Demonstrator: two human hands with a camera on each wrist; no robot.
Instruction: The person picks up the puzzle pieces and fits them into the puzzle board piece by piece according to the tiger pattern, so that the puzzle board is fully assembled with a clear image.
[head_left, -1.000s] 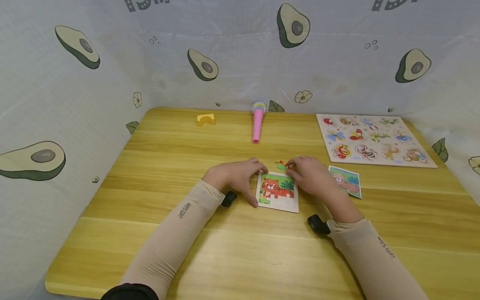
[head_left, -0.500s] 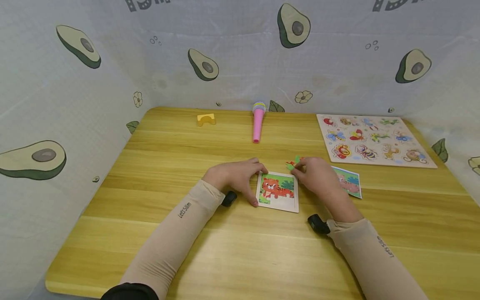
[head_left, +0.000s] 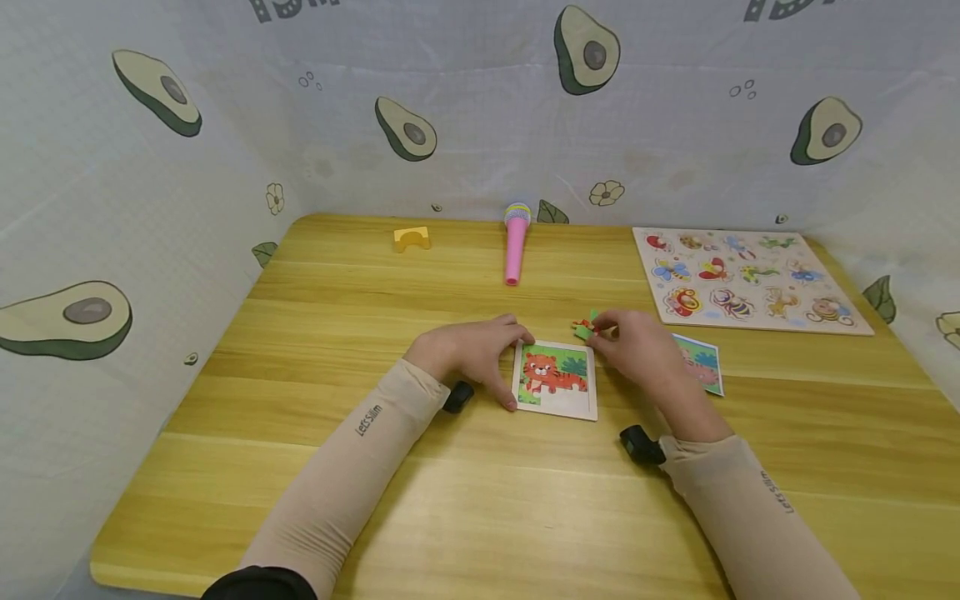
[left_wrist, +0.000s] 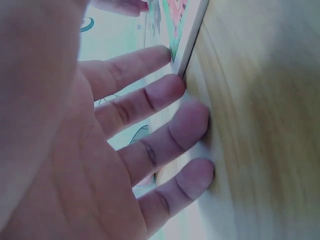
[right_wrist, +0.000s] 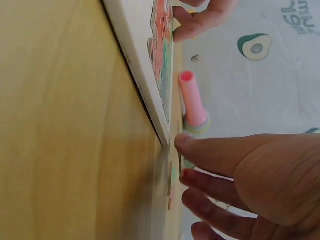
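A small tiger jigsaw puzzle (head_left: 555, 375) lies in a white-edged tray, its bottom row partly bare. My left hand (head_left: 480, 358) rests at its left side, thumb at the lower-left corner and index finger at the upper-left corner. In the left wrist view the fingers (left_wrist: 187, 122) are fairly straight, the other fingertips down by the tabletop. Just beyond the upper-right corner, my right hand (head_left: 641, 354) pinches a thin puzzle piece (right_wrist: 180, 162) between thumb and index finger. Loose green and red pieces (head_left: 584, 330) lie beside those fingertips, partly hidden by the hand.
A picture card (head_left: 705, 362) lies right of the right hand, partly covered by it. Behind are a pink toy microphone (head_left: 514, 250), a yellow arch block (head_left: 412, 239) and a large insect puzzle board (head_left: 750, 279). Printed sheeting (head_left: 480, 108) stands behind the wooden table (head_left: 480, 517).
The loose pieces have shifted right, away from the tray's top edge, along with the right hand's fingertips. The right hand now covers more of the picture card. The left hand stays put.
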